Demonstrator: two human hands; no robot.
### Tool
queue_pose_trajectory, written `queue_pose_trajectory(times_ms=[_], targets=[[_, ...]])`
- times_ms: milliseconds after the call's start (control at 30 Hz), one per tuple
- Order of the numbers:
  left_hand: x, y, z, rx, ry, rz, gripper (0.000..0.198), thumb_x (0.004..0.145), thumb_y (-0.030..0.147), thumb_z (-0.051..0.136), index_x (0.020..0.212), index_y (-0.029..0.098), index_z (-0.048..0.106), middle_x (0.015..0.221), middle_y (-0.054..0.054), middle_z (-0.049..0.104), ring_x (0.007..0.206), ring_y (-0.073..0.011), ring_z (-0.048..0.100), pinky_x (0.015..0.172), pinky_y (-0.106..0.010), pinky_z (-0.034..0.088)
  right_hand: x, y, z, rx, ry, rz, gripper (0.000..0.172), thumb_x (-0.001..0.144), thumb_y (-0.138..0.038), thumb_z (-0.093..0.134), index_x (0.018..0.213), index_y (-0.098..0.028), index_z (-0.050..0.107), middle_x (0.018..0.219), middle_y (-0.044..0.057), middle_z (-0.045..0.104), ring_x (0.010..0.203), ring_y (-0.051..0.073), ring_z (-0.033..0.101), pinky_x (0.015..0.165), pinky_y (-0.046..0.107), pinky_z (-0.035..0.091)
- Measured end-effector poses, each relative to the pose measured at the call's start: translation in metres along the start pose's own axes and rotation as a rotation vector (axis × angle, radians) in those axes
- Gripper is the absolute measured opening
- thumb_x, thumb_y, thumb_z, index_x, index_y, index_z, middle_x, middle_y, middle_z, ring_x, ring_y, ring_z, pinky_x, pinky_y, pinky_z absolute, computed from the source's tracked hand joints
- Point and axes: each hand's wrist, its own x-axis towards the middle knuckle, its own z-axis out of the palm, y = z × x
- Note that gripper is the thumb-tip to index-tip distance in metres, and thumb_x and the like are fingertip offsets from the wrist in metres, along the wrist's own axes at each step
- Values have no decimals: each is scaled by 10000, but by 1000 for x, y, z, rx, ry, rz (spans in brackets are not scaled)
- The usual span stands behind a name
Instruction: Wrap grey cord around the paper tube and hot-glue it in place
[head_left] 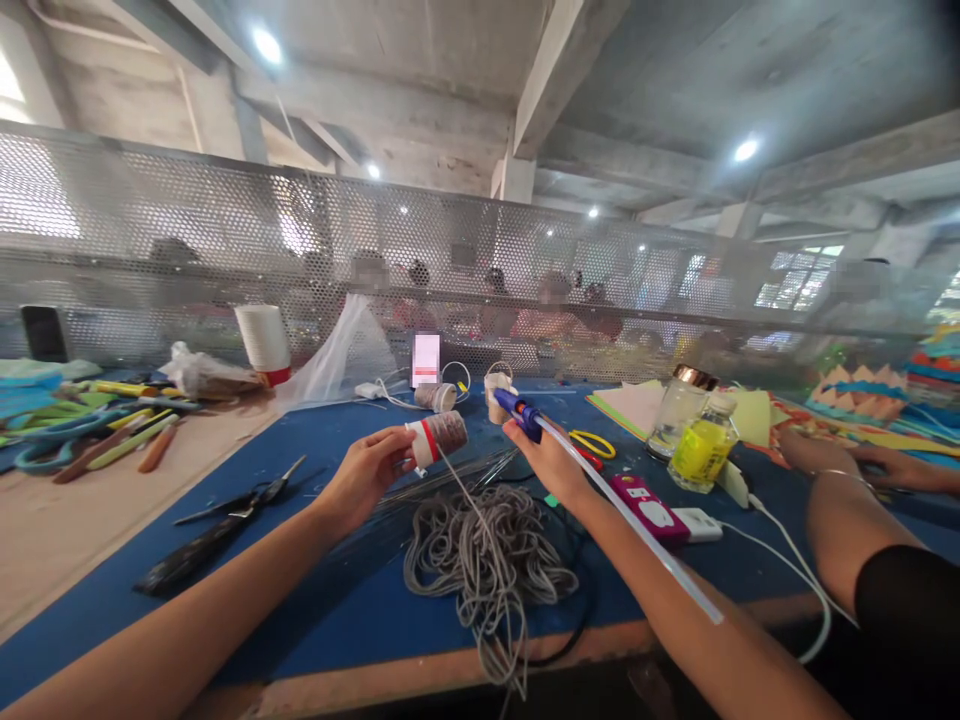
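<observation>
My left hand [367, 468] grips a paper cup [441, 438] tilted on its side, partly wound with grey cord and marked by a red band. From the cup a strand runs down to a loose heap of grey cord [491, 560] on the blue mat. My right hand [553, 462] is closed round a blue glue gun [525, 412], with a long clear glue stick [637, 520] trailing back over the forearm. The gun's tip is hidden near a cord-wrapped cup with a handle [498, 385]. Another wrapped cup [435, 398] lies behind the held one.
Black scissors [225, 520] lie on the left of the mat. A paper cup stack [262, 340] and tools stand left. Right are yellow-handled scissors [594, 443], a power bank [649, 508], a yellow bottle [703, 445], a glass jar [670, 415] and another person's arm [840, 500]. Mesh [465, 240] rises behind.
</observation>
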Motion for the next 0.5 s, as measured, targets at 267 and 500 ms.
queue_pose_trajectory(times_ms=[267, 500], targets=[[3, -1, -4, -31, 26, 16, 231, 708, 251, 784, 885, 111, 730, 882, -85, 728, 744, -148, 663, 689, -236, 540, 37, 43, -36, -284, -6, 411, 356, 945, -385, 411, 1192, -141, 490, 832, 67, 691, 639, 165, 674, 619, 237, 497], [1, 2, -1, -71, 40, 41, 186, 677, 264, 804, 774, 124, 729, 758, -43, 698, 675, -125, 630, 647, -221, 538, 43, 72, -55, -566, 20, 516, 406, 959, -256, 369, 1300, -36, 384, 1184, 242, 583, 878, 218, 694, 736, 277, 518]])
